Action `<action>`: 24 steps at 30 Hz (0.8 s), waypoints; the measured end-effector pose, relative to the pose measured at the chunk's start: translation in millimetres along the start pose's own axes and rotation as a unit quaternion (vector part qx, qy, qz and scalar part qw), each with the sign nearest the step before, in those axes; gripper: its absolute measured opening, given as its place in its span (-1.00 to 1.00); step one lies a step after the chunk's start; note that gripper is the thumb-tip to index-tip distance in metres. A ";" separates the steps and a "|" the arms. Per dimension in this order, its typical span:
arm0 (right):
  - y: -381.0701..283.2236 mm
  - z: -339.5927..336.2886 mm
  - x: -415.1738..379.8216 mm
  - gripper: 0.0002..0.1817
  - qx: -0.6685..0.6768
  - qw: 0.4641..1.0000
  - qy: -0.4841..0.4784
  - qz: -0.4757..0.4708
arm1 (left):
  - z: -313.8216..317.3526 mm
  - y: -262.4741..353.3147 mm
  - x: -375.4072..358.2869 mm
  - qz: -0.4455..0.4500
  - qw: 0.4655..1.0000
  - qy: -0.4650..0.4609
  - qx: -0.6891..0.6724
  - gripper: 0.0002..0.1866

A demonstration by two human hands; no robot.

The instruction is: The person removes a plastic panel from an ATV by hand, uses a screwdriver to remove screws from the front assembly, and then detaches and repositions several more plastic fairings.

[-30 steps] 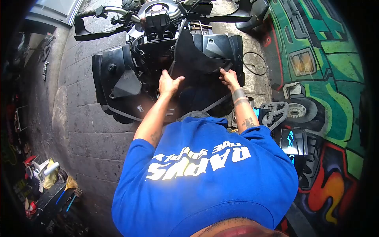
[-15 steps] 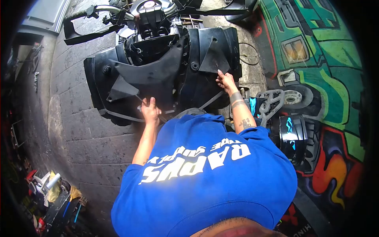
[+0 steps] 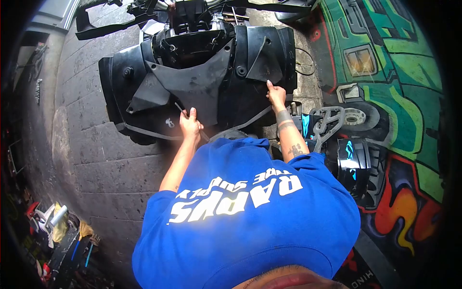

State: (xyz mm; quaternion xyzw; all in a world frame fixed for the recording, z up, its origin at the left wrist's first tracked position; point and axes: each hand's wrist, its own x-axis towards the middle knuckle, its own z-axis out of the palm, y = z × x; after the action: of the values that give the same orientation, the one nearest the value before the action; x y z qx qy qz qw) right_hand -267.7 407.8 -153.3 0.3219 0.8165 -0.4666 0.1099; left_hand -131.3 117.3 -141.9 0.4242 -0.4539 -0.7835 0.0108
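Note:
A black plastic front body of a quad-type vehicle lies before me, with a Y-shaped middle panel [image 3: 197, 79] on it. A triangular black panel [image 3: 149, 91] sits to its left and another triangular panel [image 3: 264, 62] to its right. My left hand [image 3: 191, 126] is closed around a thin dark rod-shaped tool [image 3: 178, 106], whose tip shows above the fingers by the middle panel's lower edge. Curled fingers and a raised thumb mark my right hand [image 3: 276, 95], at the lower edge of the right triangular panel. Whether it grips that edge is hard to see.
Handlebars [image 3: 144, 12] stand behind the bodywork. To the right, a grey metal bracket [image 3: 327, 124] and a black-and-blue plastic part [image 3: 353, 159] lie near a painted green wall [image 3: 404, 72]. Assorted items and a yellow cloth [image 3: 60, 226] are at lower left.
The view has shifted, and the bodywork appears slightly higher. My left hand has moved up and to the right with the tool. My right hand stays near the same panel edge.

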 end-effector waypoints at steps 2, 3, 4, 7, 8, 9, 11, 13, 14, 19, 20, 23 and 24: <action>4.0 2.0 -8.4 -0.52 0.064 0.997 -0.016 0.040 | 6.5 3.1 -5.9 0.002 0.999 0.039 0.031 -0.49; 4.0 3.4 -6.1 -0.52 0.065 0.997 -0.015 0.037 | 6.8 4.2 -4.5 0.004 0.999 0.037 0.029 -0.49; 7.3 4.7 -6.0 -0.53 0.041 0.999 0.008 0.017 | 3.9 4.5 -5.8 -0.006 0.999 0.033 0.030 -0.50; -2.6 3.2 -16.4 -0.57 0.004 1.000 0.026 0.002 | -1.1 13.5 -0.8 0.009 1.000 -0.003 0.014 -0.47; -6.0 2.5 -19.4 -0.58 -0.015 1.000 0.025 -0.010 | -2.1 18.8 10.4 0.022 0.999 -0.030 0.018 -0.48; -3.6 1.0 -22.1 -0.60 -0.037 0.999 0.025 -0.021 | -1.7 21.8 21.7 0.033 0.998 -0.058 0.022 -0.49; 5.4 1.0 -15.6 -0.63 -0.025 0.998 0.020 -0.049 | 15.1 48.5 26.8 0.064 0.996 -0.055 0.036 -0.54; 13.9 1.2 -10.5 -0.64 -0.053 0.997 0.002 -0.061 | 22.2 66.8 38.3 0.065 0.994 -0.093 0.004 -0.58; 19.4 2.7 -10.1 -0.65 -0.081 0.992 0.010 -0.094 | 25.9 72.8 41.3 0.068 0.992 -0.098 -0.027 -0.61; 1.2 25.8 -50.5 -0.64 -0.114 0.972 -0.063 -0.195 | 27.3 69.8 66.6 0.045 0.986 -0.145 -0.069 -0.68; -0.5 34.8 -58.1 -0.63 -0.108 0.966 -0.078 -0.222 | 28.4 70.2 69.4 0.040 0.984 -0.150 -0.086 -0.69; -12.9 55.8 -75.5 -0.55 -0.096 0.958 -0.127 -0.237 | 32.4 66.4 72.8 0.041 0.980 -0.156 -0.116 -0.68; -14.7 61.8 -76.2 -0.53 -0.097 0.958 -0.120 -0.242 | 34.1 65.0 72.5 0.048 0.981 -0.154 -0.110 -0.65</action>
State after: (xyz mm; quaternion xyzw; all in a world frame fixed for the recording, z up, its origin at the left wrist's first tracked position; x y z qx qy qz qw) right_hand -225.9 318.9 -140.1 0.0442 0.8920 -0.4331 0.1218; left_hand -224.6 73.9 -134.8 0.2720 -0.3814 -0.8831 0.0251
